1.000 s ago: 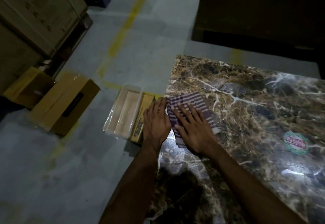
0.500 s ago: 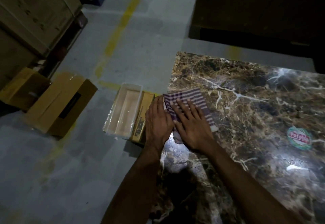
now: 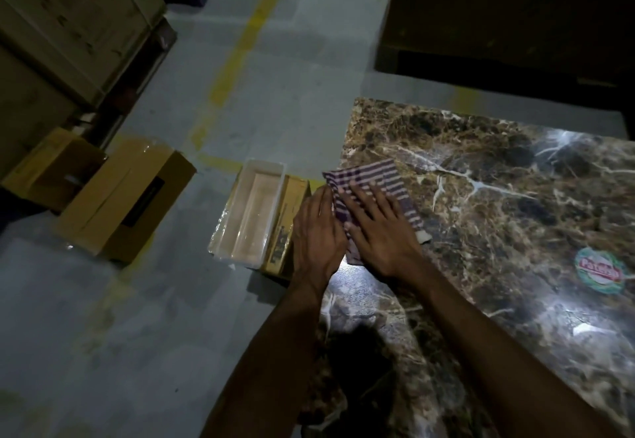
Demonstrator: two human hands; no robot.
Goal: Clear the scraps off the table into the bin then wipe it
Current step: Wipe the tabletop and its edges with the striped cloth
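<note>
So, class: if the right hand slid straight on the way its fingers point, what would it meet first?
The right hand lies flat on the striped cloth, fingers pointing toward the table's far left corner. It would probably cross more cloth, then bare table; nothing else shows there.

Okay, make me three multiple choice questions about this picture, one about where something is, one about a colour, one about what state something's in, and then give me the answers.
1. Where does the white tray sit?
A. on the floor beside the table's left edge
B. on the marble table
C. on a shelf

2. What colours is the cloth?
A. plain green
B. purple and white stripes
C. solid black

3. How is the right hand on the cloth?
A. fingers spread flat, pressing it
B. lifted clear of it
C. balled in a fist

Answers: 1 A, the tray lies on grey floor beside the marble table. 2 B, stripes show clearly. 3 A, straight fingers lie across the cloth.
</note>
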